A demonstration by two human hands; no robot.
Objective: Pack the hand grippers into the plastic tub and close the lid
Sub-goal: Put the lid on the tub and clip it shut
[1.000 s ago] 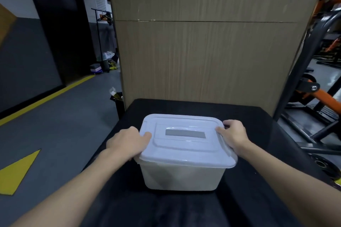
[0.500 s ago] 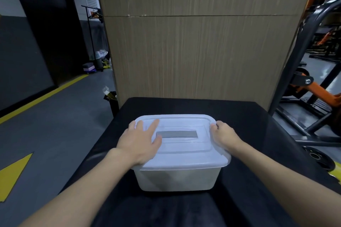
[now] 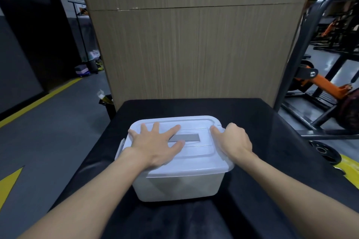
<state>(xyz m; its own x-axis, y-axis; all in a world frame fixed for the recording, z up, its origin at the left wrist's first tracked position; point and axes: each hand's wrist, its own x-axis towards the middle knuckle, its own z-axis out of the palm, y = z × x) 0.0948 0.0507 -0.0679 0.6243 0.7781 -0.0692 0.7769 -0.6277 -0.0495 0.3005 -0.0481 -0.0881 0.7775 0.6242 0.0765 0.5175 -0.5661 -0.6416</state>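
Note:
A translucent white plastic tub [image 3: 178, 186] stands in the middle of a black padded surface [image 3: 272, 190]. Its pale lid [image 3: 196, 163] lies on top, with a grey strip along the middle. My left hand [image 3: 155, 145] rests flat on the left half of the lid, fingers spread. My right hand [image 3: 233, 141] curls over the lid's right edge, thumb on top and fingers down around the side latch. The hand grippers are not visible; the tub's walls hide whatever is inside.
A wood-grain panel wall [image 3: 194, 54] rises right behind the black surface. Black and orange gym machines [image 3: 320, 83] and a weight plate [image 3: 324, 151] stand to the right. Grey floor with yellow markings [image 3: 38, 103] lies to the left, with a small bin [image 3: 107, 103] by the wall.
My left hand moved from the lid's left edge onto the top and spread flat. My right hand stayed at the right edge. The view shifted slightly.

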